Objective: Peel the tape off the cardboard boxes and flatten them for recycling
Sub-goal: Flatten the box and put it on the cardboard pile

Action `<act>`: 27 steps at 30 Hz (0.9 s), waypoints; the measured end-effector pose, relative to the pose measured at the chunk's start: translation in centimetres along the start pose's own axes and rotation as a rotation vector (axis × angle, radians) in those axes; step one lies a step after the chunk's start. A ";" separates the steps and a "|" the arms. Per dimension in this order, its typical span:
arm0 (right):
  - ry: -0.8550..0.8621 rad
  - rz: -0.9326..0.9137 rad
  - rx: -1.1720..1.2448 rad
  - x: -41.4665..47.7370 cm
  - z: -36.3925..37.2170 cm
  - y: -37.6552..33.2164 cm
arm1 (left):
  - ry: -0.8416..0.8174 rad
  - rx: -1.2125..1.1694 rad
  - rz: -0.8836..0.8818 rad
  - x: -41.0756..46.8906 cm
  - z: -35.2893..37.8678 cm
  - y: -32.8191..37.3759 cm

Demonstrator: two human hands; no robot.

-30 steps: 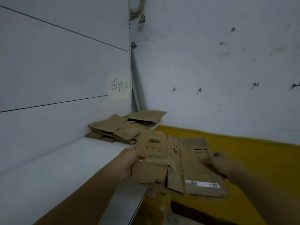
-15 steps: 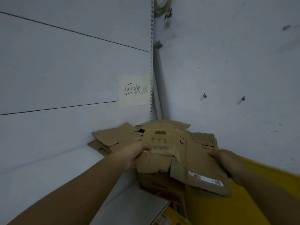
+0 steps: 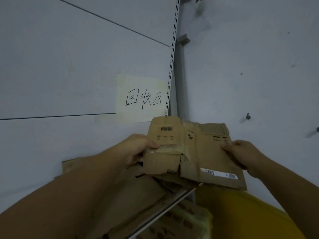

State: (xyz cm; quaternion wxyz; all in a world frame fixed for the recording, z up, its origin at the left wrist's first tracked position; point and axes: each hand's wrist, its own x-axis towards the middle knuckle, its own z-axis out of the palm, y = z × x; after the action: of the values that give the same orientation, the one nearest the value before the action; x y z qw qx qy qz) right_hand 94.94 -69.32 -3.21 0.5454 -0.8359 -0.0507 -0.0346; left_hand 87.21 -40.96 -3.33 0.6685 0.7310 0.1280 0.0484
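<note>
I hold a flattened brown cardboard box (image 3: 198,152) with both hands above the back corner of the shelf. It carries a barcode, a white shipping label and a strip of clear tape near its left edge. My left hand (image 3: 136,150) grips the left edge, thumb on top by the tape. My right hand (image 3: 241,152) pinches the right edge. Under the held box lies a pile of flattened cardboard (image 3: 146,192), mostly hidden by my left arm and the box.
A paper note (image 3: 141,99) with handwritten characters is stuck on the grey wall panel. A slotted metal upright (image 3: 172,66) runs up the corner. The shelf's metal front edge (image 3: 164,209) runs diagonally, with a yellow surface (image 3: 250,218) below right.
I have stepped closer to the corner. The held box has moved forward and now hangs over the cardboard pile, covering most of it. Both hands keep their grip.
</note>
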 end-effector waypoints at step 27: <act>-0.800 0.253 0.598 18.6 5.2 6.5 | 0.509 1.310 -0.188 12.0 9.3 -0.3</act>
State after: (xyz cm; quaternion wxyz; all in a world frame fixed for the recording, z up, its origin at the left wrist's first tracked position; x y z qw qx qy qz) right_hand 114.20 -66.34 -9.13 0.6985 -0.5908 -0.1614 0.3701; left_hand 100.92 -46.85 -5.74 0.0421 0.9345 0.3459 0.0729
